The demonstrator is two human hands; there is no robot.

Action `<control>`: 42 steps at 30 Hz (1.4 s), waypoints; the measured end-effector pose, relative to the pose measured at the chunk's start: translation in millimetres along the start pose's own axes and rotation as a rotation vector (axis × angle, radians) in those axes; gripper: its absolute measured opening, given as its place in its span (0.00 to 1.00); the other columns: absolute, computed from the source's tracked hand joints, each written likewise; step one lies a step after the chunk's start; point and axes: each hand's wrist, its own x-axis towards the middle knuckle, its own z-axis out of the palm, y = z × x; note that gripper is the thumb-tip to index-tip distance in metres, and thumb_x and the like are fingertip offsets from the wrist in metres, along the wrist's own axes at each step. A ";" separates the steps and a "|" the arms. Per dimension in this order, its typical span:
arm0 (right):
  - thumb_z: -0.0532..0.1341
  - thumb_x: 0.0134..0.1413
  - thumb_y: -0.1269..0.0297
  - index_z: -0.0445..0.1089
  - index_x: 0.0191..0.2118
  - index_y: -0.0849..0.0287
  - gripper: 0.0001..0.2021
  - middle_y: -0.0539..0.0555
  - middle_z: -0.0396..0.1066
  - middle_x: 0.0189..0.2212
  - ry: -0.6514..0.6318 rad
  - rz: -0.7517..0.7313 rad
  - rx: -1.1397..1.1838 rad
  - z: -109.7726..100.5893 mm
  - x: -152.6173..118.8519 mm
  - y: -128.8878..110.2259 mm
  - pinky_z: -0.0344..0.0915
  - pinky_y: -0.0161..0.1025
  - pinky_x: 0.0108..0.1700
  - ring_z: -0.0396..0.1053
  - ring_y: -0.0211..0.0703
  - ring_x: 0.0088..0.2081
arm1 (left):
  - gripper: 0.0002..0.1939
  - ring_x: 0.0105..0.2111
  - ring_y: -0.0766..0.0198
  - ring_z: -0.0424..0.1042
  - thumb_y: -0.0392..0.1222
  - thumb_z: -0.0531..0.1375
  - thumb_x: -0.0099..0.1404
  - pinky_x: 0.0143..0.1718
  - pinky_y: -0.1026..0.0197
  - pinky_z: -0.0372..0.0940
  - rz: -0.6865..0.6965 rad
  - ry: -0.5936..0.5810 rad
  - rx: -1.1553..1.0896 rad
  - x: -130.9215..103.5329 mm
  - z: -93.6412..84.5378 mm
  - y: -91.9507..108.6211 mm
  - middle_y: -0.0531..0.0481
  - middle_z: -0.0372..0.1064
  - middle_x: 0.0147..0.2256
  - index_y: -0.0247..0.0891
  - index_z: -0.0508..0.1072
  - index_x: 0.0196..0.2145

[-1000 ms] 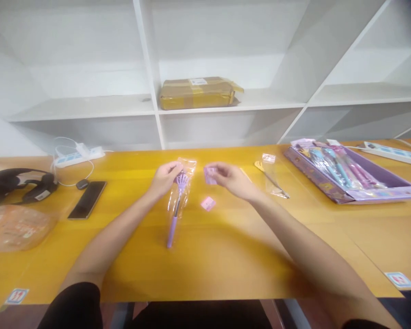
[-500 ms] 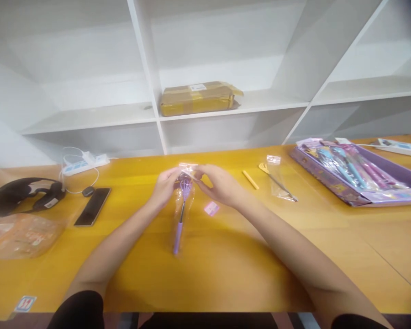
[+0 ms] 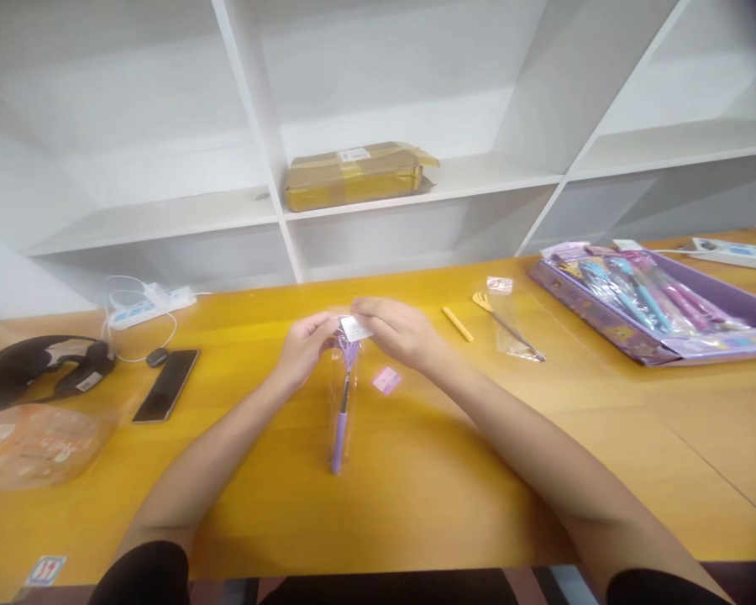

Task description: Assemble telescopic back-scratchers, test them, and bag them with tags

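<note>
A purple-handled whisk-like tool (image 3: 339, 428) lies inside a clear plastic bag, its head towards the shelf. At the bag's top end, my left hand (image 3: 303, 346) pinches the left edge. My right hand (image 3: 396, 329) is closed on a small white card (image 3: 355, 328) at the same end, its fingers over the card's upper edge. Near my right hand a pink card (image 3: 386, 381) lies on the table. Further right are a yellow stick (image 3: 457, 323) and a yellow-headed tool (image 3: 497, 315) with a dark shaft, on or in a clear bag.
A purple box (image 3: 652, 349) of bagged tools stands at the right. To the left are a phone (image 3: 167, 386), a power strip (image 3: 151, 307), a black neck-pillow-like item (image 3: 41, 361) and an orange-clear bag (image 3: 38, 445). A taped parcel (image 3: 356, 176) rests on the shelf.
The white card between my hands now shows its flat face. My right fingers have closed over it. The view has shifted slightly.
</note>
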 end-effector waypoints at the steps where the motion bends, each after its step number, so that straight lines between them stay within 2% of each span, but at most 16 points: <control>1: 0.53 0.77 0.68 0.77 0.53 0.54 0.14 0.58 0.81 0.52 0.005 -0.010 -0.016 1.4 -1.4 2.2 0.77 0.50 0.58 0.77 0.50 0.58 | 0.16 0.40 0.60 0.76 0.52 0.69 0.67 0.43 0.59 0.71 0.016 -0.012 0.041 0.1 -0.6 -1.1 0.45 0.79 0.39 0.36 0.84 0.43; 5: 0.57 0.74 0.68 0.77 0.47 0.54 0.10 0.58 0.82 0.47 0.111 0.021 0.021 7.0 -1.9 6.4 0.79 0.45 0.50 0.80 0.47 0.49 | 0.12 0.42 0.58 0.79 0.45 0.69 0.65 0.46 0.58 0.71 0.076 -0.012 0.172 1.6 -1.0 -2.4 0.45 0.81 0.41 0.36 0.82 0.44; 7: 0.60 0.72 0.67 0.77 0.45 0.54 0.07 0.57 0.82 0.45 0.177 0.121 0.119 7.1 2.2 3.1 0.79 0.45 0.50 0.81 0.46 0.47 | 0.09 0.42 0.58 0.79 0.42 0.67 0.65 0.46 0.57 0.72 0.096 -0.013 0.210 2.0 0.0 -2.6 0.45 0.81 0.40 0.36 0.80 0.41; 9: 0.63 0.69 0.65 0.77 0.42 0.54 0.05 0.55 0.83 0.43 0.226 0.299 0.252 4.1 8.4 -2.7 0.78 0.46 0.51 0.81 0.46 0.46 | 0.09 0.41 0.59 0.80 0.39 0.67 0.63 0.46 0.58 0.72 0.098 -0.036 0.226 1.3 1.6 -3.7 0.46 0.80 0.37 0.37 0.75 0.42; 12: 0.68 0.64 0.59 0.75 0.36 0.55 0.07 0.54 0.83 0.39 0.218 0.606 0.470 -5.7 18.8 -10.9 0.79 0.46 0.50 0.82 0.46 0.43 | 0.24 0.38 0.61 0.79 0.35 0.67 0.62 0.41 0.60 0.72 0.087 -0.077 0.181 -2.0 4.7 -5.3 0.50 0.79 0.39 0.42 0.66 0.55; 14: 0.70 0.61 0.58 0.75 0.36 0.56 0.08 0.53 0.83 0.38 0.165 0.744 0.590 -13.2 24.0 -13.2 0.79 0.46 0.48 0.82 0.47 0.42 | 0.35 0.37 0.64 0.78 0.33 0.66 0.62 0.38 0.61 0.71 0.120 -0.098 0.169 -5.1 7.0 -3.8 0.48 0.77 0.49 0.47 0.59 0.63; 15: 0.71 0.60 0.57 0.76 0.37 0.56 0.09 0.53 0.83 0.37 0.137 0.775 0.634 -16.5 25.8 -13.3 0.79 0.46 0.48 0.82 0.47 0.42 | 0.37 0.36 0.66 0.78 0.32 0.65 0.62 0.38 0.62 0.71 0.141 -0.111 0.192 -6.6 8.0 -1.8 0.46 0.75 0.54 0.49 0.58 0.65; 17: 0.71 0.59 0.57 0.78 0.40 0.57 0.10 0.54 0.83 0.36 0.094 0.779 0.694 -21.5 27.6 -11.9 0.79 0.47 0.48 0.82 0.47 0.41 | 0.34 0.35 0.68 0.76 0.30 0.63 0.62 0.37 0.63 0.70 0.169 -0.147 0.294 -9.3 9.9 3.4 0.44 0.70 0.61 0.50 0.65 0.64; 20: 0.70 0.61 0.51 0.79 0.39 0.58 0.14 0.55 0.83 0.36 0.045 0.738 0.714 -24.3 27.4 -8.5 0.78 0.48 0.50 0.81 0.47 0.41 | 0.29 0.33 0.69 0.74 0.30 0.61 0.62 0.36 0.63 0.70 0.147 -0.189 0.407 -11.4 11.6 9.5 0.43 0.67 0.65 0.47 0.75 0.60; 23: 0.65 0.66 0.41 0.78 0.40 0.58 0.21 0.56 0.82 0.38 0.017 0.732 0.725 -23.6 25.9 -5.6 0.77 0.47 0.52 0.80 0.47 0.42 | 0.34 0.29 0.72 0.72 0.30 0.63 0.61 0.31 0.65 0.68 0.098 -0.203 0.361 -11.0 11.3 7.3 0.42 0.65 0.67 0.49 0.73 0.64; 26: 0.57 0.70 0.36 0.76 0.40 0.57 0.27 0.56 0.80 0.40 0.055 0.695 0.646 -23.2 24.2 -2.6 0.75 0.46 0.51 0.77 0.45 0.43 | 0.37 0.29 0.73 0.73 0.32 0.63 0.62 0.31 0.66 0.68 0.048 -0.206 0.298 -8.3 8.3 0.1 0.40 0.62 0.70 0.50 0.69 0.68; 29: 0.55 0.73 0.38 0.75 0.33 0.56 0.27 0.55 0.74 0.38 0.103 0.576 0.413 -25.5 23.5 -0.5 0.72 0.47 0.51 0.72 0.46 0.43 | 0.38 0.36 0.67 0.79 0.33 0.65 0.64 0.37 0.63 0.73 0.042 -0.186 0.258 -4.8 4.4 -4.8 0.40 0.56 0.74 0.50 0.67 0.69; 31: 0.57 0.74 0.43 0.77 0.35 0.55 0.23 0.55 0.72 0.36 0.073 0.508 0.351 -27.4 23.9 -0.5 0.71 0.47 0.49 0.71 0.46 0.42 | 0.38 0.41 0.64 0.80 0.33 0.65 0.64 0.41 0.60 0.75 0.054 -0.174 0.234 -3.1 3.0 -5.1 0.40 0.55 0.74 0.50 0.66 0.70; 35: 0.65 0.69 0.48 0.77 0.47 0.55 0.15 0.55 0.77 0.39 0.057 0.544 0.482 -25.9 23.9 -1.9 0.73 0.44 0.44 0.74 0.44 0.40 | 0.41 0.42 0.61 0.81 0.33 0.67 0.63 0.42 0.60 0.75 0.031 -0.172 0.187 -2.8 3.4 -2.4 0.38 0.66 0.67 0.48 0.64 0.72; 38: 0.69 0.64 0.47 0.73 0.47 0.56 0.18 0.55 0.79 0.39 0.102 0.595 0.561 -21.9 22.4 -1.3 0.74 0.43 0.41 0.77 0.44 0.39 | 0.43 0.45 0.56 0.82 0.33 0.67 0.64 0.39 0.61 0.74 0.008 -0.183 0.171 -4.1 3.6 -1.6 0.40 0.76 0.56 0.47 0.61 0.74; 42: 0.69 0.66 0.52 0.73 0.44 0.55 0.13 0.55 0.80 0.38 0.071 0.539 0.469 -21.6 21.4 -0.3 0.75 0.44 0.42 0.78 0.44 0.39 | 0.46 0.46 0.52 0.83 0.33 0.67 0.64 0.42 0.58 0.75 0.008 -0.195 0.148 -4.8 1.5 -2.9 0.42 0.79 0.48 0.47 0.57 0.76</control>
